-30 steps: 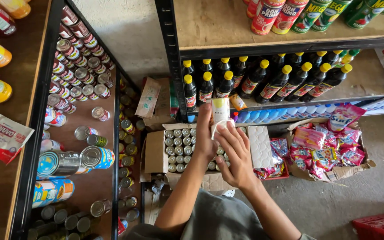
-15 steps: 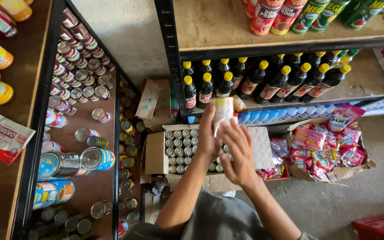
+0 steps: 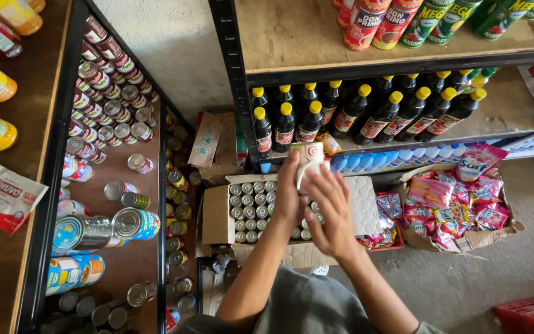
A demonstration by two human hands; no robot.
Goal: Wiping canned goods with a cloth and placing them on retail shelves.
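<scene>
Over the last second the small white paper-wrapped pack with a red mark (image 3: 307,158) has hardly travelled: it was already raised in front of the dark shelf edge, and now it sits a touch lower and nearer the body, above the open brown cardboard carton of small silver-topped cans (image 3: 251,207) on the floor. The left hand (image 3: 290,198) has closed more firmly round the pack's lower left side, its grip clamped on it, while the right hand (image 3: 332,207) has slid round the right side, its fingers curled and apparently pinching a thin white flap or strip at the pack's edge. That reads as handling or opening the wrapper rather than carrying it anywhere, so the work looks to be in its early part. Much is hidden: both hands cover the pack's lower half, so its full shape and contents cannot be told; whether the strip is part of the wrapper is unclear. The hands also mask several cans in the carton, and the row of dark bottles with yellow caps (image 3: 353,114) stands behind, in shadow.
</scene>
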